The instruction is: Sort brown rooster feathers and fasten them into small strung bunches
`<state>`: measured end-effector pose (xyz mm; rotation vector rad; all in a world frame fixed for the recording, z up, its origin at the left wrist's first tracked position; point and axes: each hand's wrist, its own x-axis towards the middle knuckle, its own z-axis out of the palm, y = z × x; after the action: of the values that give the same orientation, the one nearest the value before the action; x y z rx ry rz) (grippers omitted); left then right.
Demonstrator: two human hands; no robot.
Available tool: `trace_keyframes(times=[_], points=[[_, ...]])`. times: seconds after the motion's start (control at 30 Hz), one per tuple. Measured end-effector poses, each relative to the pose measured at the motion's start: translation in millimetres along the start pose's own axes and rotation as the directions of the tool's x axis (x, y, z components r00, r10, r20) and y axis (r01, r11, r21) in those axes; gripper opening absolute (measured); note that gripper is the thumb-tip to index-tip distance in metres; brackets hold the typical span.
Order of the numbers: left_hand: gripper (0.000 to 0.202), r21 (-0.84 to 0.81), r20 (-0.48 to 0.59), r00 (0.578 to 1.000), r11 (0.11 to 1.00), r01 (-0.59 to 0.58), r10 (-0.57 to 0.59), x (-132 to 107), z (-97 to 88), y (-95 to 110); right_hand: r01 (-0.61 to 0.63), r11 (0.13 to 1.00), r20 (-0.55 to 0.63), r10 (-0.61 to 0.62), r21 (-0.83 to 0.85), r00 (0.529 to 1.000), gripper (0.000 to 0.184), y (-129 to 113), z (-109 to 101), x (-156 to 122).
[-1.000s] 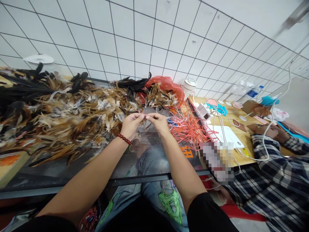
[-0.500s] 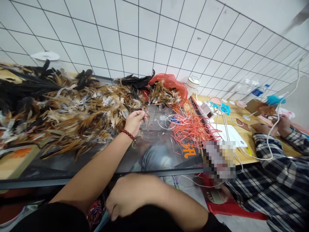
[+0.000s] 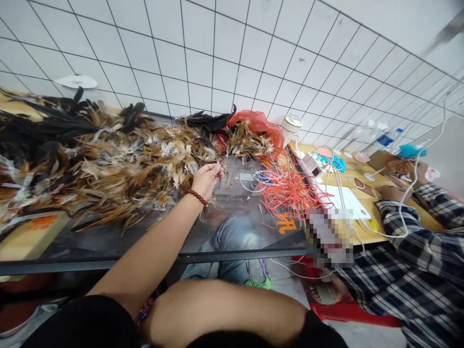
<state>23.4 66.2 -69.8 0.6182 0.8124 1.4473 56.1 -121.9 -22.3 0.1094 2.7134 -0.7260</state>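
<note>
My left hand is stretched out over the glass tabletop, its fingers pinched together at the edge of a big heap of brown, black and white feathers. Whatever the fingertips pinch is too thin to make out. A red bead bracelet circles that wrist. My right forearm lies folded across the bottom of the view, below the table edge. Its hand is hidden behind my left arm.
A tangle of red wires lies right of my left hand, with a red plastic bag of feathers and a white cup behind it. White cables run over a wooden table. A person in a plaid shirt sits at right.
My right hand left the spot beside my left hand and dropped below the table edge toward my lap, then slid out of sight. My left hand stays pinched by the feathers.
</note>
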Motion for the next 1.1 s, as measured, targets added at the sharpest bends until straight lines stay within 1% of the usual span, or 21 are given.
trace_keyframes(times=[0.03,0.07,0.1,0.13,0.17,0.2,0.23,0.27,0.3,0.37,0.4,0.5,0.6,0.67,0.77,0.83,0.9,0.93,0.97,1.0,1.1], points=[[0.022,-0.003,0.001,1.000,1.000,0.004,-0.004,0.1,0.0,-0.3,0.097,0.988,0.033,-0.102,0.121,0.994,0.025,11.3,-7.8,-16.6],[0.023,-0.007,0.000,1.000,1.000,0.006,-0.006,0.0,0.2,-0.5,0.086,0.975,-0.078,-0.071,0.205,0.994,0.019,26.6,-16.6,-34.2],[0.023,-0.013,-0.003,1.000,1.000,0.005,-0.005,-0.1,0.5,-0.6,0.049,0.965,-0.228,0.011,0.257,0.974,0.014,45.3,-25.7,-52.2],[0.023,-0.020,-0.007,1.000,1.000,0.001,-0.001,-0.4,1.0,-0.6,-0.053,0.955,-0.388,0.168,0.291,0.906,0.012,66.7,-34.2,-69.8],[0.024,-0.026,-0.009,1.000,1.000,-0.005,0.005,-0.9,1.6,-0.5,-0.214,0.924,-0.541,0.361,0.316,0.760,0.012,89.8,-41.6,-86.0],[0.024,-0.031,-0.011,1.000,0.999,-0.009,0.009,-1.4,2.3,-0.3,-0.388,0.853,-0.660,0.518,0.350,0.544,0.014,113.2,-47.2,-100.1],[0.024,-0.036,-0.013,1.000,0.999,-0.010,0.010,-1.9,2.9,0.0,-0.527,0.753,-0.725,0.607,0.395,0.325,0.017,135.7,-50.9,-111.6],[0.024,-0.038,-0.013,1.000,0.999,-0.008,0.007,-2.4,3.5,0.3,-0.621,0.659,-0.737,0.650,0.425,0.185,0.018,156.2,-52.7,-120.0],[0.024,-0.036,-0.014,1.000,0.999,-0.002,0.002,-2.8,3.9,0.7,-0.682,0.587,-0.717,0.685,0.437,0.131,0.018,173.7,-52.6,-125.5],[0.023,-0.028,-0.017,1.000,1.000,0.003,-0.004,-3.3,4.3,1.1,-0.760,0.496,-0.653,0.746,0.420,0.126,0.020,198.4,-49.2,-129.1],[0.023,-0.022,-0.020,1.000,1.000,0.002,-0.002,-3.4,4.3,1.1,-0.778,0.479,-0.637,0.759,0.407,0.135,0.023,205.8,-46.7,-128.2],[0.024,-0.008,-0.022,1.000,1.000,-0.003,0.003,-2.9,3.9,0.7,-0.800,0.475,-0.602,0.777,0.366,0.186,0.024,214.2,-40.9,-122.4],[0.024,0.004,-0.019,1.000,1.000,-0.006,0.006,-2.3,3.3,-0.5,-0.819,0.487,-0.596,0.768,0.304,0.235,0.017,211.3,-40.3,-120.0],[0.024,0.031,-0.001,1.000,0.999,-0.012,0.012,-2.1,3.1,-1.9,-0.824,0.512,-0.651,0.716,0.242,0.254,0.018,205.6,-42.5,-121.6],[0.027,0.118,0.022,0.999,0.992,-0.042,0.039,-2.2,3.1,-4.6,-0.819,0.561,-0.764,0.578,0.118,0.286,0.021,192.6,-48.7,-124.5],[0.031,0.175,0.037,0.999,0.984,-0.040,0.034,-2.7,3.4,-5.7,-0.803,0.595,-0.794,0.499,0.023,0.347,0.022,183.5,-54.2,-124.4],[0.036,0.190,0.071,0.997,0.982,-0.005,-0.008,-3.7,3.8,-5.6,-0.771,0.635,-0.797,0.441,-0.048,0.413,0.023,176.7,-59.3,-122.1],[0.038,0.182,0.089,0.996,0.983,0.013,-0.030,-4.3,3.9,-5.1,-0.751,0.657,-0.800,0.419,-0.060,0.430,0.022,174.7,-61.3,-120.5],[0.039,0.173,0.102,0.994,0.985,0.024,-0.042,-4.9,4.0,-4.3,-0.730,0.681,-0.807,0.400,-0.055,0.434,0.022,173.8,-62.6,-118.9],[0.040,0.166,0.110,0.993,0.986,0.030,-0.048,-5.4,4.0,-3.5,-0.706,0.707,-0.818,0.386,-0.034,0.426,0.021,174.0,-63.4,-117.4],[0.040,0.169,0.133,0.990,0.985,0.032,-0.055,-6.1,3.1,-0.6,-0.600,0.793,-0.852,0.382,0.105,0.357,0.019,180.8,-62.8,-115.4]])
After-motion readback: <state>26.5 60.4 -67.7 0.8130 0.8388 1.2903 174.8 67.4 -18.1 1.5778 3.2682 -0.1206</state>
